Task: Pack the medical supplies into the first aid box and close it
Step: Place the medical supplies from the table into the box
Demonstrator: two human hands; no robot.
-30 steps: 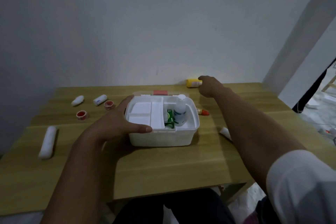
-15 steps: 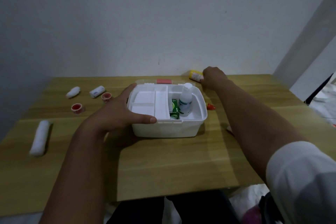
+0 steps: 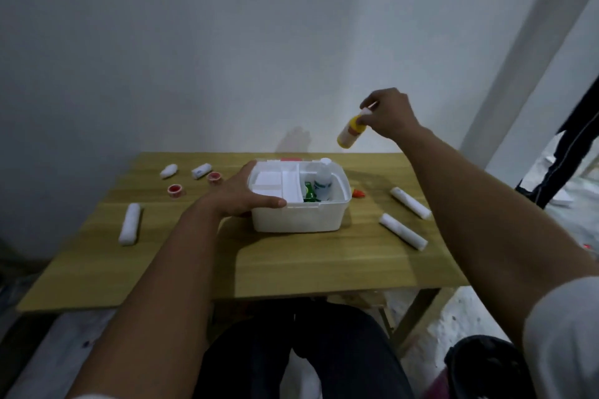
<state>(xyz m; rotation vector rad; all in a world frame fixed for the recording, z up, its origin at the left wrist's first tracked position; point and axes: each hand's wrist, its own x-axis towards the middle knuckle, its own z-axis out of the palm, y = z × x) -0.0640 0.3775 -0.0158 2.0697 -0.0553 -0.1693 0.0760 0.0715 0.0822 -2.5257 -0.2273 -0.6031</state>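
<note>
- wooden table (image 3: 291, 262)
- open white box (image 3: 299, 219), centre
- gauze rolls: near left (image 3: 129, 228), two far left (image 3: 168, 171), two right (image 3: 403, 231)
- two red tape rolls (image 3: 176, 190), far left
- small red-capped item (image 3: 358, 193), right of box

Box lid (image 3: 285, 159) mostly hidden behind the box (image 3: 298, 220)

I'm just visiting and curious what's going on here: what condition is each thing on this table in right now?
first aid box: open, partly packed.
left hand: resting on the box's left rim.
right hand: raised, gripping the yellow bottle.
yellow bottle: held in the air by its cap end, tilted.
white bottle: upright inside the box.
three long bandage rolls: lying on the table, unpacked.
two red tape rolls: on the table, unpacked.
</note>
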